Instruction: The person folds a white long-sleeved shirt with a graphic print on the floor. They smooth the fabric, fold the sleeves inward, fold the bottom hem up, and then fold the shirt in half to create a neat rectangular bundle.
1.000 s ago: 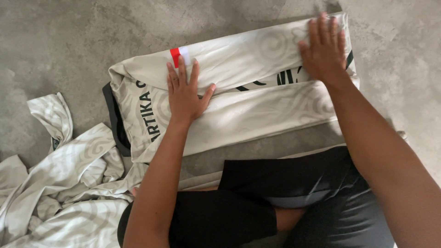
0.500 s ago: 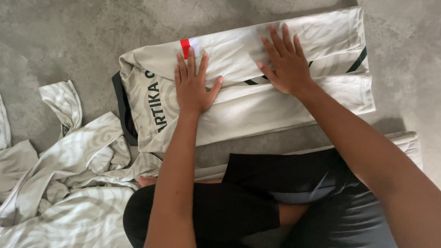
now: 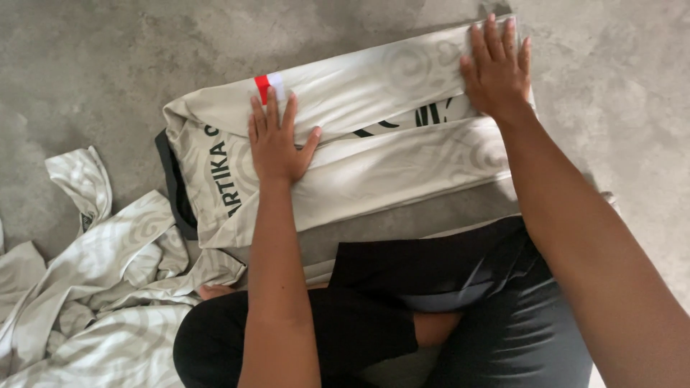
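A cream patterned shirt (image 3: 381, 169) with black lettering and a small red and white patch lies folded into a long strip on the grey floor. My left hand (image 3: 275, 140) presses flat on its left part, fingers spread, just below the patch. My right hand (image 3: 496, 68) lies flat on the strip's far right end, fingers together. Neither hand grips the cloth.
A heap of similar cream patterned garments (image 3: 93, 287) lies at the lower left. My legs in dark trousers (image 3: 402, 316) fill the bottom middle. A black collar edge (image 3: 172, 187) shows at the shirt's left side. Bare concrete floor (image 3: 108, 57) surrounds everything.
My right hand has slid from the shirt's middle back out to its right end. My left hand has stayed pressed on the left part.
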